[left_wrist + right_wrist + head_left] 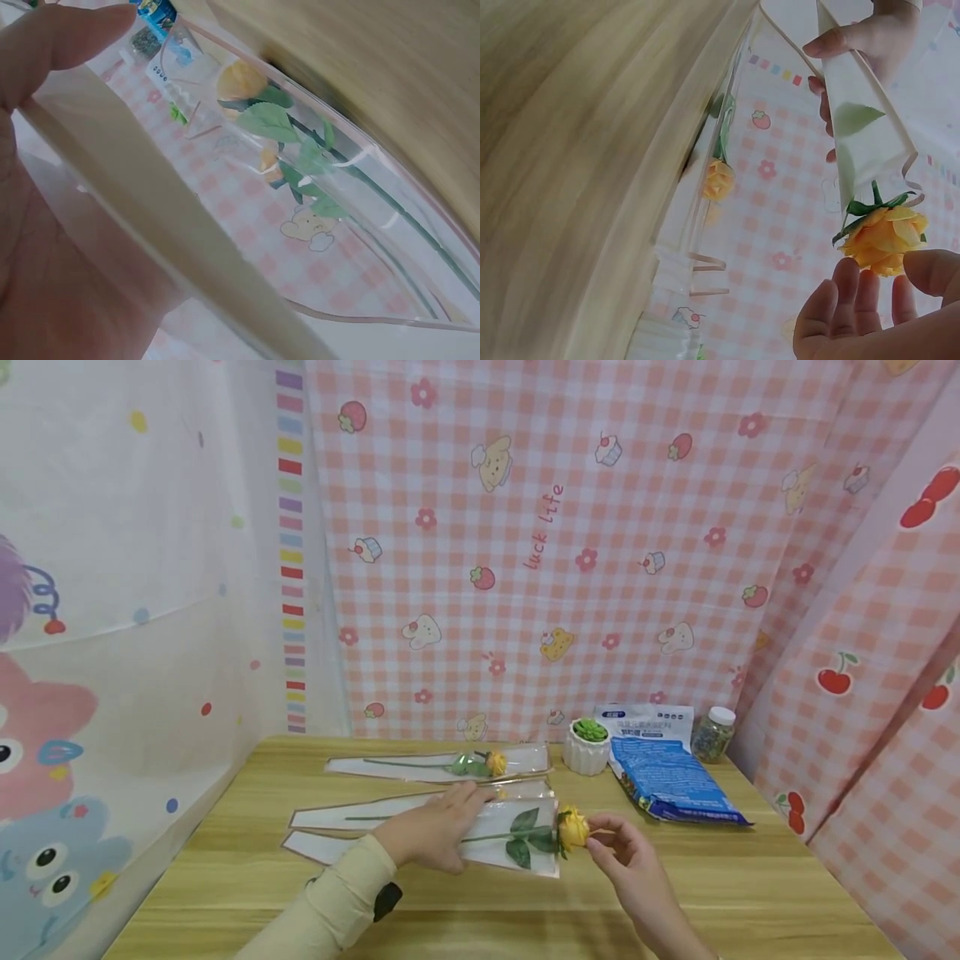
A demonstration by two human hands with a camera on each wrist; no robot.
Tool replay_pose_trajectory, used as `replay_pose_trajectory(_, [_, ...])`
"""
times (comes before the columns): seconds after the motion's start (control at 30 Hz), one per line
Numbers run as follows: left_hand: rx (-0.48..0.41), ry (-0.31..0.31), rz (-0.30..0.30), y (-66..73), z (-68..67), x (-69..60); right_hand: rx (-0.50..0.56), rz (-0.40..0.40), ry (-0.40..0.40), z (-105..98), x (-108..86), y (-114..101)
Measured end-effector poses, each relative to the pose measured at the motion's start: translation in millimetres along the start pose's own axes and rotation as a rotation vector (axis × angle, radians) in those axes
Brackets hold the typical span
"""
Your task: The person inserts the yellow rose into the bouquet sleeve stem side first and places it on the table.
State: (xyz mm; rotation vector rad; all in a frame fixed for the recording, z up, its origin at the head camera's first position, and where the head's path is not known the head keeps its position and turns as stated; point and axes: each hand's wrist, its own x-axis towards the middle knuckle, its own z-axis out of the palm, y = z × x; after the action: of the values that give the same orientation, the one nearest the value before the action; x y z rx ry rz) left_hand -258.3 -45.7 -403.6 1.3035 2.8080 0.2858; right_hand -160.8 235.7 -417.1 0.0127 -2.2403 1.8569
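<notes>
A yellow artificial rose (573, 828) lies along a clear flat flower sleeve (495, 853), its bloom poking out past the wide end and its stem and leaves inside. My left hand (438, 827) grips that sleeve near its middle; the right wrist view shows the thumb in front and fingers behind. At the bloom (885, 238), my right hand (626, 860) pinches the petals between thumb and fingertips. Behind lie two more sleeved roses: the far one (480, 766) shows whole, while the nearer one, with its sleeve (337, 812), is partly hidden by my left hand.
Back right on the wooden table (525, 918) stand a white pot with a green succulent (587, 747), a white pouch (648, 722), a blue bag (671, 781) and a jar with a white lid (714, 735). A checked curtain (555, 610) hangs behind.
</notes>
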Motion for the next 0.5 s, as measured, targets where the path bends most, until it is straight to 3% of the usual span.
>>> replay_pose_trajectory(0.23, [0.024, 0.014, 0.027, 2.1, -1.2, 0.2, -0.104, -0.089, -0.013, 4.5, -2.1, -1.1])
replay_pose_trajectory(0.5, [0.018, 0.008, 0.024, 2.2, -0.1, 1.2, -0.200, -0.100, -0.028, 6.8, -3.7, -3.0])
